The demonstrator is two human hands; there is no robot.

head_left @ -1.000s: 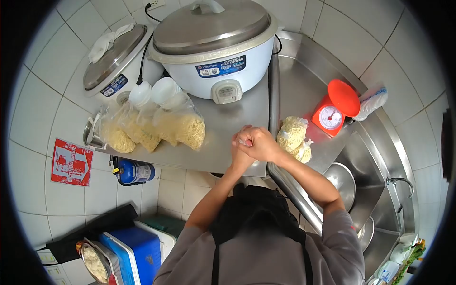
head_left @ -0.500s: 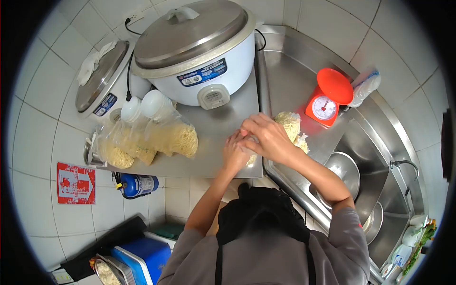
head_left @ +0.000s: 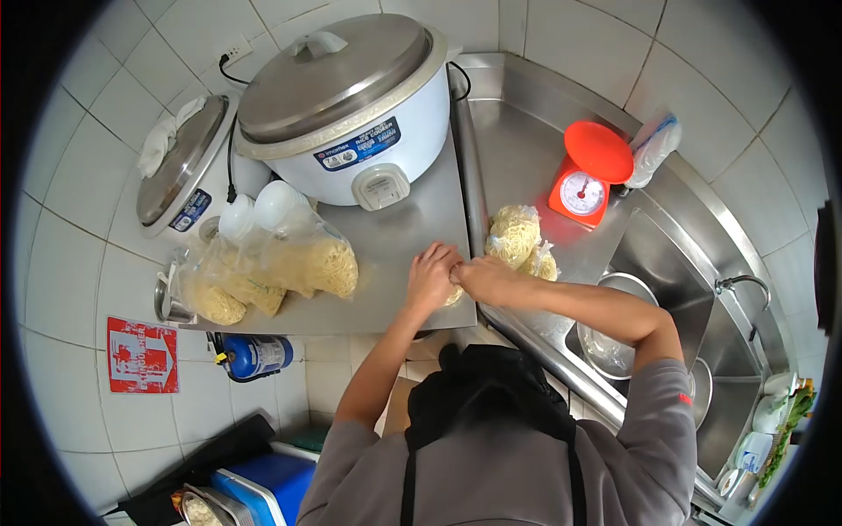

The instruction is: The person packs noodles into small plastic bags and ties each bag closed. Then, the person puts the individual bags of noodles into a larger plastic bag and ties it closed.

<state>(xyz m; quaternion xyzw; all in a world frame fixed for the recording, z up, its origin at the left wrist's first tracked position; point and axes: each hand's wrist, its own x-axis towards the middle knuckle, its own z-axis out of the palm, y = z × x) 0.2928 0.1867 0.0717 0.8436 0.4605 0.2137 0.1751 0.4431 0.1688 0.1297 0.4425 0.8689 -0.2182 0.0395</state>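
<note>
At the counter's front right corner, my left hand [head_left: 432, 279] and my right hand [head_left: 485, 280] meet, fingers curled together over a small bag of noodles [head_left: 454, 298], mostly hidden beneath them. Both hands look closed on the top of that bag. Just right of them, tied bags of noodles [head_left: 513, 235] rest on the steel surface. Several open plastic bags of noodles [head_left: 329, 266] lie on the counter to the left, beside white cups [head_left: 279, 203]. A red scale [head_left: 581, 191] stands farther right.
A large rice cooker [head_left: 351, 145] stands at the back of the counter [head_left: 399, 237], with a second cooker [head_left: 186, 167] to its left. At right are a sink [head_left: 675, 263] with a metal bowl [head_left: 618, 337] and a faucet [head_left: 745, 285]. A blue extinguisher [head_left: 257, 356] hangs below the counter.
My hands have come back together after being slightly apart, and sit lower on the small noodle bag. My right forearm is now more level. The camera view has shifted.
</note>
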